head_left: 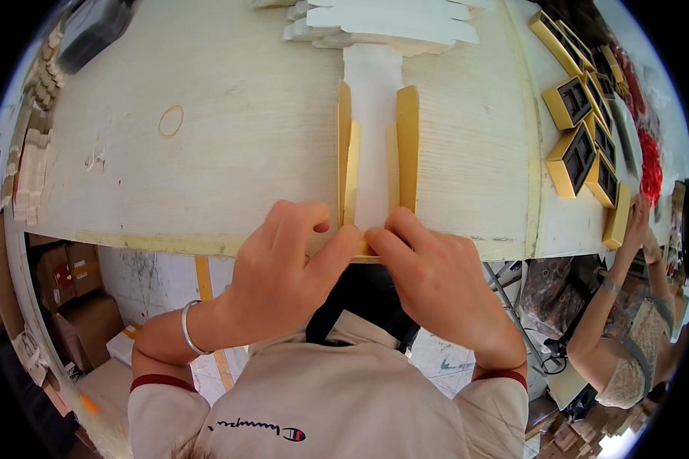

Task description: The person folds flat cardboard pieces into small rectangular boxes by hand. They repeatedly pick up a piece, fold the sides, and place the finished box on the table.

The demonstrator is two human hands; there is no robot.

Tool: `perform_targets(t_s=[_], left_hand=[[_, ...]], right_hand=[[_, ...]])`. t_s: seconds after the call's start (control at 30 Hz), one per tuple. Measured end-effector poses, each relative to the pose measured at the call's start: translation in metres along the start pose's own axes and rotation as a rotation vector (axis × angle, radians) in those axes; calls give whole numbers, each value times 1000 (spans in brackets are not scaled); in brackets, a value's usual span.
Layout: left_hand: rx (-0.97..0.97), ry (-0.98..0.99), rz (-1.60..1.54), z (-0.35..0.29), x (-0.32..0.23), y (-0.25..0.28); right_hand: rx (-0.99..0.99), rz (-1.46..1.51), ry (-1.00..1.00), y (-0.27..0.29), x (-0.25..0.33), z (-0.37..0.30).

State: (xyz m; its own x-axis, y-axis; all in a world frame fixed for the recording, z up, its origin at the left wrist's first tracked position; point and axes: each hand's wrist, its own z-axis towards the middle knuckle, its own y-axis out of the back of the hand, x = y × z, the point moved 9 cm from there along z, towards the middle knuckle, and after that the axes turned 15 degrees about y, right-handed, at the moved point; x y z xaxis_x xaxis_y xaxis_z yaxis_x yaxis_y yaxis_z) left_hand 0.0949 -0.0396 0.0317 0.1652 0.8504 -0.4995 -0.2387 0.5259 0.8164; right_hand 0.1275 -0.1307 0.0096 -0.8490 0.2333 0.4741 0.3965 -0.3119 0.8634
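A part-folded cardboard box [373, 145] lies lengthwise at the table's near edge, white inside and gold outside. Its long gold sides stand up on the left and right, and its far end stays flat and white. At the near end, my left hand [279, 256] pinches the left corner with thumb and bent fingers. My right hand [429, 264] grips the right corner, fingertips pressed on the gold end flap. The two thumbs almost meet there. My fingers hide the corner folds.
A stack of flat white box blanks [390, 23] sits beyond the box. A rubber band [171, 121] lies to the left. Several gold boxes with black inserts [573, 157] stand on the right, where another person's arms [620, 260] reach in. Cardboard cartons [73, 275] are under the table.
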Motion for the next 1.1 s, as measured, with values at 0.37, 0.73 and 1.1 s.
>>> perform_targets(t_s=[0.37, 0.73, 1.1], left_hand=[[96, -12, -106, 1, 3, -11], [212, 48, -125, 2, 7, -9], [274, 82, -66, 6, 11, -14]], right_hand=[[-69, 254, -131, -9, 3, 1], [-191, 184, -40, 9, -1, -7], [-249, 209, 156, 36, -9, -8]])
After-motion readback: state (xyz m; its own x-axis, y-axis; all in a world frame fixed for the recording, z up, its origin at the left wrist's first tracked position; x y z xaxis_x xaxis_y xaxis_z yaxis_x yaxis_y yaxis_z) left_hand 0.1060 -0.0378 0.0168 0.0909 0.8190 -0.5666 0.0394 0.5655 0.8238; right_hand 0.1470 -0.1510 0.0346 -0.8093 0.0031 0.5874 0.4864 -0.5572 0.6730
